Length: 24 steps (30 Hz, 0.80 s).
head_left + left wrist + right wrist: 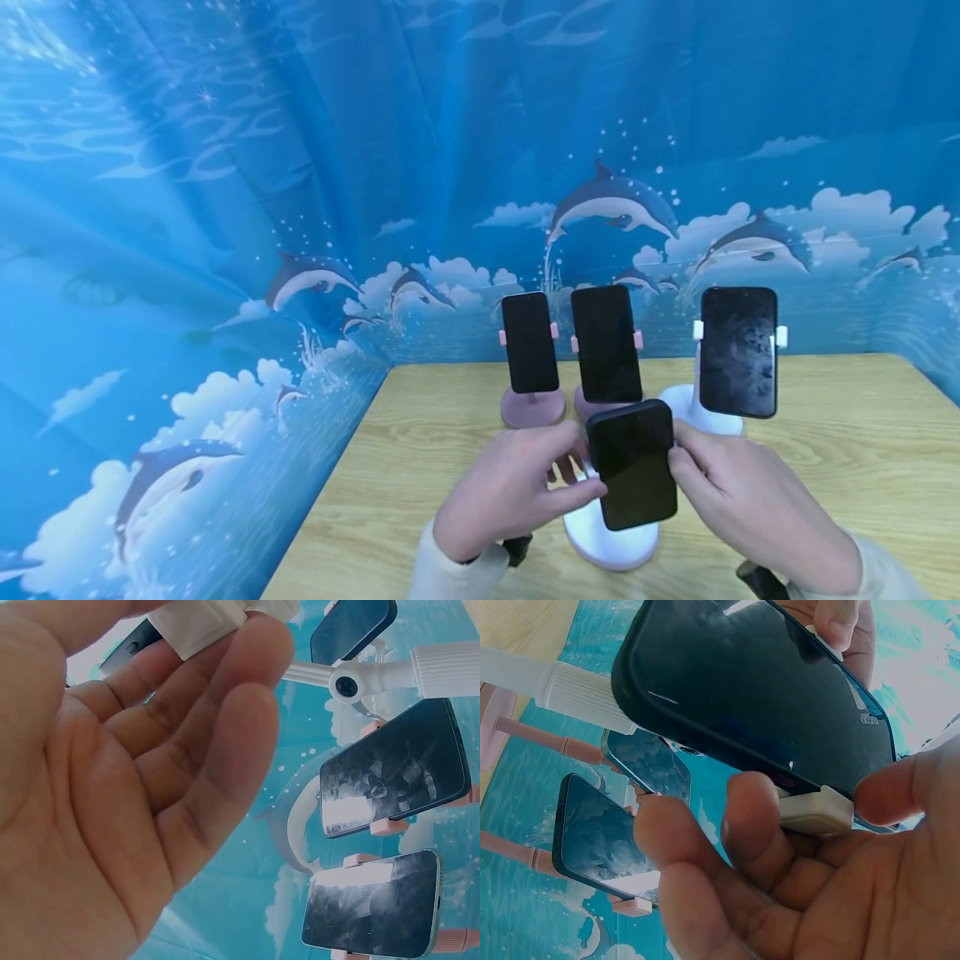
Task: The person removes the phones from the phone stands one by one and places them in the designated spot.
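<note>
In the head view, a black phone (637, 468) sits tilted in a white phone stand (611, 542) at the front of the table. At the phone's left edge my left hand (513, 483) pinches the stand's holder, thumb near the screen side and fingers behind. The left wrist view shows the white clamp (199, 628) between its thumb and fingers. On the opposite edge, my right hand (750, 487) grips the other side of the holder. Its thumb and fingers lie around the white clamp arm (817, 811) in the right wrist view. The stand's neck is mostly hidden behind the phone.
Behind stand two phones, a left one (530, 342) and a middle one (606, 343), in pink stands. A third phone (738, 352) is held in a white stand at the right. The wooden table (420, 450) meets a blue dolphin-print curtain (450, 167).
</note>
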{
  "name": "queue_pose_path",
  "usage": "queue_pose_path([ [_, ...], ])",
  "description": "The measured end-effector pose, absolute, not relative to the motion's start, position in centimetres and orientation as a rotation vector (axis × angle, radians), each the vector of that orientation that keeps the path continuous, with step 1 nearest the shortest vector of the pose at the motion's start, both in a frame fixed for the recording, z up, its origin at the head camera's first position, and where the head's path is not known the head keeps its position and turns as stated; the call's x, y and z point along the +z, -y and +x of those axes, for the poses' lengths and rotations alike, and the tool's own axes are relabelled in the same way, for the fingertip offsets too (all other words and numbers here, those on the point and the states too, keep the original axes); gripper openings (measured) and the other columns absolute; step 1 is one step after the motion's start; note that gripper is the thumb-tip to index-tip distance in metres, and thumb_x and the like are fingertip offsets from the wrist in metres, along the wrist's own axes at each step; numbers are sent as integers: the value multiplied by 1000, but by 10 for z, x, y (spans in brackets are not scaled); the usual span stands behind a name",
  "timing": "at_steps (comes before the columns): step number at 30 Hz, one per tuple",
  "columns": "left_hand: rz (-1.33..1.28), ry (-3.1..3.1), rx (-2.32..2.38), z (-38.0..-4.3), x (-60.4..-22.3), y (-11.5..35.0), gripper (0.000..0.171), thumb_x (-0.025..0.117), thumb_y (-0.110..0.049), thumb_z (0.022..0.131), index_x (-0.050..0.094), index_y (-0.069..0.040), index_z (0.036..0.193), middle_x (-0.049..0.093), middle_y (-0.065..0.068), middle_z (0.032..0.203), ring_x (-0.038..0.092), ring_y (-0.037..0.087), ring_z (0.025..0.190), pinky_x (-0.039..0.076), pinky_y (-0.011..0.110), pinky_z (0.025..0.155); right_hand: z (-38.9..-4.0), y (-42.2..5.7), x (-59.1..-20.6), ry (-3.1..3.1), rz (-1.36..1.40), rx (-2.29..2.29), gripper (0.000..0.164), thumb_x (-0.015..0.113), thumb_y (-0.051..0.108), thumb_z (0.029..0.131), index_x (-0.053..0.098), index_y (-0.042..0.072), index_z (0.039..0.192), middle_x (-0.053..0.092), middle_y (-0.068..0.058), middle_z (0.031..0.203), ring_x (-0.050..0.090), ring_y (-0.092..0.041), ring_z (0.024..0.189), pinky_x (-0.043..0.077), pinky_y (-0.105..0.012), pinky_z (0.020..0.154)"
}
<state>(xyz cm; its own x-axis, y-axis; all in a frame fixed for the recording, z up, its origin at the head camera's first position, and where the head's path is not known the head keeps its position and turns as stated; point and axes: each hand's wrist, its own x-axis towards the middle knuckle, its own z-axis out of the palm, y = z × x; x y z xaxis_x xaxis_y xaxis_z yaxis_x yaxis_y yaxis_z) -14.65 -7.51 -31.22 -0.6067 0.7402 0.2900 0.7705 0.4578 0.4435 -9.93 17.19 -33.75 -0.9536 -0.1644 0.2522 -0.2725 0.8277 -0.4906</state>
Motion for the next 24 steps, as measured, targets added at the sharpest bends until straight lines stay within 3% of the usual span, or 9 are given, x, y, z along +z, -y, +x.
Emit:
queue_pose_path([
  [6, -1387, 2615, -876, -147, -313, 75, 27, 67, -35, 87, 58, -26, 110, 56, -18, 83, 53, -11, 72, 46, 8, 65, -98, -171, -336, 2800, 326, 797, 21, 37, 33, 103, 57, 28, 101, 39, 11, 57, 34, -4, 44, 30, -24, 44],
  [8, -1397, 2606, -877, -147, -313, 75, 28, 67, -34, 87, 58, -26, 112, 58, -16, 84, 52, -11, 72, 45, 7, 65, -98, -170, -335, 2758, 340, 815, 17, 38, 31, 102, 55, 29, 104, 47, 12, 70, 43, -2, 53, 37, -23, 47],
  [10, -1404, 2601, -880, -147, -314, 75, 28, 67, -34, 88, 58, -26, 113, 58, -17, 86, 52, -11, 73, 46, 7, 65, -98, -168, -334, 2676, 353, 850, 17, 43, 29, 101, 52, 30, 115, 54, 10, 95, 54, -3, 69, 48, -27, 55],
  [13, -1406, 2598, -871, -147, -313, 75, 28, 66, -35, 88, 58, -26, 113, 59, -18, 87, 52, -12, 73, 46, 8, 65, -96, -163, -331, 2500, 389, 853, 45, 55, 23, 95, 40, 29, 137, 43, 3, 134, 61, -14, 94, 55, -37, 71],
  [16, -1401, 2601, -866, -146, -313, 75, 29, 66, -36, 88, 58, -27, 115, 58, -19, 87, 53, -12, 72, 46, 8, 65, -92, -156, -328, 2325, 434, 784, 70, 66, 20, 85, 33, 23, 147, 33, -4, 149, 59, -21, 103, 54, -28, 75],
  [18, -1399, 2599, -864, -146, -313, 74, 29, 66, -36, 88, 58, -26, 114, 58, -19, 87, 53, -12, 72, 46, 7, 65, -91, -151, -325, 2227, 479, 716, 65, 63, 23, 85, 38, 18, 145, 33, -5, 150, 55, -22, 111, 49, -16, 71],
  [20, -1397, 2592, -850, -146, -313, 74, 28, 66, -36, 88, 58, -26, 112, 58, -20, 87, 53, -12, 72, 45, 6, 65, -90, -145, -321, 2171, 524, 669, 57, 55, 32, 90, 42, 16, 143, 34, -6, 150, 49, -24, 120, 42, -7, 78],
  [22, -1392, 2586, -827, -146, -314, 74, 25, 66, -37, 87, 57, -26, 108, 56, -20, 86, 52, -13, 72, 44, 5, 64, -91, -139, -317, 2136, 573, 639, 52, 43, 39, 96, 44, 14, 142, 35, -7, 150, 43, -28, 125, 39, -5, 71],
  [24, -1384, 2587, -806, -145, -314, 74, 23, 66, -38, 87, 56, -26, 104, 55, -21, 86, 51, -14, 72, 43, 5, 64, -92, -134, -314, 2129, 598, 608, 53, 34, 43, 99, 44, 14, 142, 36, -6, 149, 44, -26, 125, 43, -9, 74],
])
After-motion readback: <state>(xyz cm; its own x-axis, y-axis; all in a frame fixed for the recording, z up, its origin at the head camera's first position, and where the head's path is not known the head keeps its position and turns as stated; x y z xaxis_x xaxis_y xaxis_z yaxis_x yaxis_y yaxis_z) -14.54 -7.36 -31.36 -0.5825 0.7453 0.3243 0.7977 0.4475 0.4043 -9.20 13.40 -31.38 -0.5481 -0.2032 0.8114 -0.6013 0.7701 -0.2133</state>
